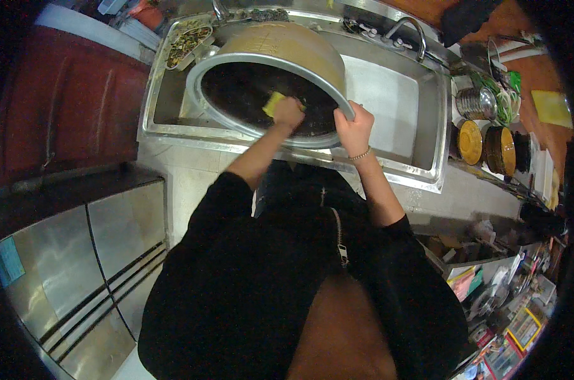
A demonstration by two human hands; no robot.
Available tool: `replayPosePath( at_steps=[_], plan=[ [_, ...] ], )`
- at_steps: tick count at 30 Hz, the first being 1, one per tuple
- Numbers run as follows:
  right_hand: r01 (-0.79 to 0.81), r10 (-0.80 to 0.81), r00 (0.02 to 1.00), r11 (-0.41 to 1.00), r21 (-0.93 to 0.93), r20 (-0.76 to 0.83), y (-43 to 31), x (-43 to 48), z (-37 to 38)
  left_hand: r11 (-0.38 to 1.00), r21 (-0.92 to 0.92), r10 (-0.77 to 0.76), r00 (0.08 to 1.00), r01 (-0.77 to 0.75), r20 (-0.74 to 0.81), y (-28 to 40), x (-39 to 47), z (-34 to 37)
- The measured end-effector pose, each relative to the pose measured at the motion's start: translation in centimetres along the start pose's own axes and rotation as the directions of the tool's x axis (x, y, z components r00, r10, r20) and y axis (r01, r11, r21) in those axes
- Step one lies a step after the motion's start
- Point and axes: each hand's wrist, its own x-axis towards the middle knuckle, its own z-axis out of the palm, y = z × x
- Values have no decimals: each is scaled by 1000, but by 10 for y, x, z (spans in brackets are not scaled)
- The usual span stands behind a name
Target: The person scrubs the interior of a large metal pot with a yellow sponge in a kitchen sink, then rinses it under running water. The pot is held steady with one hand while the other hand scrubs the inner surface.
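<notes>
A large round metal pot [287, 40] with a dark inside leans on its side over the left basin of a steel double sink [199, 130], its mouth tilted towards me. Reaching into the mouth, my left hand [289, 113] holds a yellow sponge or cloth [272, 103] at the dark inner surface. My right hand [356, 127], with a beaded bracelet at the wrist, grips the pot's rim on the right side. How much of the sponge lies under my fingers is hidden.
A strainer tray of food scraps [189, 45] sits at the sink's back left corner. Two taps, one a curved faucet [413, 28], rise behind the sink. To the right stand a ribbed metal pot [476, 103], green onions [505, 107] and stacked yellow bowls [469, 142].
</notes>
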Motion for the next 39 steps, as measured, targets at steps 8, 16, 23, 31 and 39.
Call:
replayPosePath(
  at_steps=[8, 16, 23, 31, 39],
  plan=[
    [7, -2, 999, 995, -101, 50, -17, 5, -3, 910, 389, 72, 978, -144, 194, -66, -10, -62],
    [58, -62, 995, 997, -54, -74, -20, 8, 9, 959, -283, 28, 991, 11, 133, -35, -31, 14],
    [-22, 22, 1000, 999, -49, -11, -12, 4, -1, 941, 330, 34, 992, -73, 123, -70, -12, -49],
    [-73, 75, 997, 996, -60, 22, -6, 4, -2, 935, 137, 252, 885, -327, 391, -30, -16, -10],
    [1, -1, 1000, 999, -54, -11, -3, 8, 3, 951, 12, 266, 840, -308, 472, -20, -18, -39]
  ],
)
